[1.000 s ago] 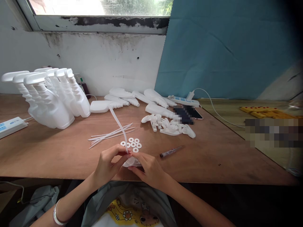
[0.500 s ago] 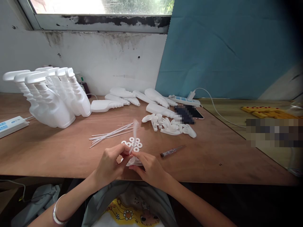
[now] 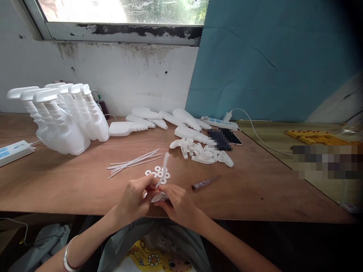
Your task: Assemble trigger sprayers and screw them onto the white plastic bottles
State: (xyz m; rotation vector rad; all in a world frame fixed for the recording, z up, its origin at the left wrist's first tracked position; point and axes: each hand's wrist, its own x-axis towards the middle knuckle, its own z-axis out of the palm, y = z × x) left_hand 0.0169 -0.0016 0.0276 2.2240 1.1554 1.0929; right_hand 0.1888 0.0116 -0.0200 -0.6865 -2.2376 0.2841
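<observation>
Both hands meet at the near edge of the desk (image 3: 70, 189), at 6 o'clock in the view. The left hand (image 3: 133, 200) pinches a thin white tube (image 3: 163, 168) low down between thumb and fingertips; the tube rises out of the grip and leans toward 1 o'clock, its free end in the air above the washers. The right hand (image 3: 177, 204) is curled narrowly around a small white cap piece (image 3: 158, 197), which sits just at the desk's front lip, touching the tube's lower end. How the tube sits in the cap is hidden by the fingers.

Just beyond the hands, at 12 o'clock, lies a small cluster of white washers (image 3: 159, 173), touching one another. At 10 o'clock from them a loose bundle of white tubes (image 3: 133, 161) fans out flat on the wood. At 2 o'clock from the right hand a pen (image 3: 204, 182) lies by itself with bare wood on every side.

Farther back, at 1 o'clock, a heap of white trigger parts (image 3: 202, 153) sits near a dark phone (image 3: 225, 136). At 10 o'clock a row of white spray bottles (image 3: 65, 121) stands upright near the wall, and a power strip (image 3: 14, 150) lies by the left edge. The broad stretch of wood at 9 o'clock from the left hand carries nothing, as does the stretch at 3 o'clock past the pen.
</observation>
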